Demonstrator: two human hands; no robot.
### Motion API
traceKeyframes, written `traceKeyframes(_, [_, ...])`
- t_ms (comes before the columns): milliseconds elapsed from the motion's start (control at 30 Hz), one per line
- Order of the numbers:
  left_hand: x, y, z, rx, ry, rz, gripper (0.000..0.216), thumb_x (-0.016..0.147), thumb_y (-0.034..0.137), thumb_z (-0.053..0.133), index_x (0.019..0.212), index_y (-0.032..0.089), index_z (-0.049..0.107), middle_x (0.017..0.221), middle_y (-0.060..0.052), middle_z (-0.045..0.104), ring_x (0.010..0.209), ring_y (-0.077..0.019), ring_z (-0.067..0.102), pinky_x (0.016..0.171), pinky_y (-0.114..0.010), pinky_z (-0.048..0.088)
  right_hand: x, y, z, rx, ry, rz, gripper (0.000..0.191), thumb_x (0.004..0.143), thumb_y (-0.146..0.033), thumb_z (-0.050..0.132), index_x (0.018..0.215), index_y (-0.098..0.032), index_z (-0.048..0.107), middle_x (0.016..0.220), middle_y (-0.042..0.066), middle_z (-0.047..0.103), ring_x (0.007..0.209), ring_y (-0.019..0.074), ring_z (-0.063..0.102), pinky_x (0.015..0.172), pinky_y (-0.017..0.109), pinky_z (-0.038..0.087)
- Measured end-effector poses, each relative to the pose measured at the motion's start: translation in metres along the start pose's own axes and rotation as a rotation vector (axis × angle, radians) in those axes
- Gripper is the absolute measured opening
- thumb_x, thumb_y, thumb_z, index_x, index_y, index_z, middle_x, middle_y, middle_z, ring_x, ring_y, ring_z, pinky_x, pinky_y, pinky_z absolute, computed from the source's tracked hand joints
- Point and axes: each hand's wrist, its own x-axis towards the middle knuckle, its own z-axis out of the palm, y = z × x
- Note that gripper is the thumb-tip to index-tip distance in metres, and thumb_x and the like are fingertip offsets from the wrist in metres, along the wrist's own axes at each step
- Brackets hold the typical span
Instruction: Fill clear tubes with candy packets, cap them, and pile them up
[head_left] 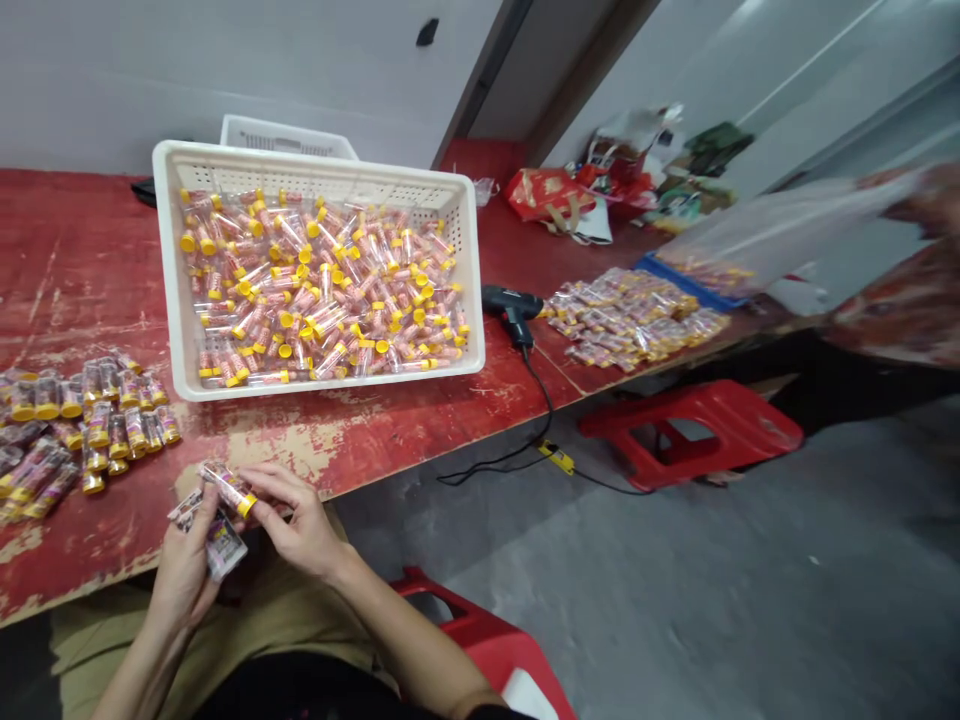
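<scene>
Near the table's front edge, my left hand [184, 565] is closed on a small stack of printed plastic sleeves [225, 550], its thumb on top. My right hand [300, 520] pinches the yellow-capped end of a clear tube [231, 488] with pinkish contents. The tube lies slantwise over the sleeves, close to my left thumb; whether it sits inside a sleeve I cannot tell. Beyond my hands, a white plastic basket [322, 390] holds many similar tubes with yellow caps. To the left, wrapped tubes [135, 425] lie in rows and piles on the table.
A black heat gun [514, 308] lies right of the basket, its cord hanging over the edge. Farther right are packed tubes [630, 315], a blue tray [690, 285] and a blurred person [915, 270] with a clear bag. Red stools [697, 425] stand below the red table [82, 260].
</scene>
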Motion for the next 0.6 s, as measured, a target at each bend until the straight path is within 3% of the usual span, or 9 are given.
traceKeyframes(100, [0.000, 0.000, 0.003, 0.006, -0.037, 0.000, 0.068, 0.048, 0.043, 0.105, 0.101, 0.015, 0.074, 0.089, -0.003, 0.079, 0.073, -0.0188, 0.074, 0.062, -0.024, 0.061, 0.003, -0.001, 0.001, -0.004, 0.026, -0.059, 0.034, 0.101, -0.025, 0.060, 0.130, -0.026, 0.077, 0.131, 0.010, 0.076, 0.122, 0.0200, 0.073, 0.105, 0.037, 0.061])
traceKeyframes(233, [0.000, -0.003, 0.008, -0.007, -0.062, 0.030, 0.063, 0.052, 0.041, 0.104, 0.099, 0.014, 0.072, 0.085, 0.000, 0.076, 0.065, -0.0126, 0.069, 0.060, -0.021, 0.058, 0.005, -0.002, 0.002, -0.028, 0.177, -0.097, 0.024, 0.098, -0.024, 0.065, 0.114, -0.025, 0.084, 0.112, 0.009, 0.082, 0.104, 0.0195, 0.078, 0.094, 0.033, 0.065])
traceKeyframes(400, [-0.010, -0.007, 0.014, -0.073, -0.086, 0.089, 0.059, 0.052, 0.040, 0.104, 0.091, 0.015, 0.067, 0.081, 0.001, 0.072, 0.069, -0.0120, 0.068, 0.066, -0.022, 0.058, -0.009, -0.002, 0.003, 0.032, 0.238, -0.018, 0.021, 0.097, -0.024, 0.068, 0.110, -0.026, 0.084, 0.111, 0.008, 0.081, 0.105, 0.0192, 0.076, 0.095, 0.034, 0.062])
traceKeyframes(600, [-0.007, -0.013, 0.005, -0.116, -0.116, 0.127, 0.068, 0.062, 0.043, 0.100, 0.118, 0.018, 0.070, 0.096, -0.002, 0.073, 0.071, -0.0117, 0.068, 0.062, -0.021, 0.055, -0.013, 0.003, 0.003, -0.097, 0.303, -0.004, 0.016, 0.092, -0.027, 0.076, 0.105, -0.024, 0.085, 0.102, 0.006, 0.080, 0.095, 0.0197, 0.076, 0.088, 0.038, 0.064])
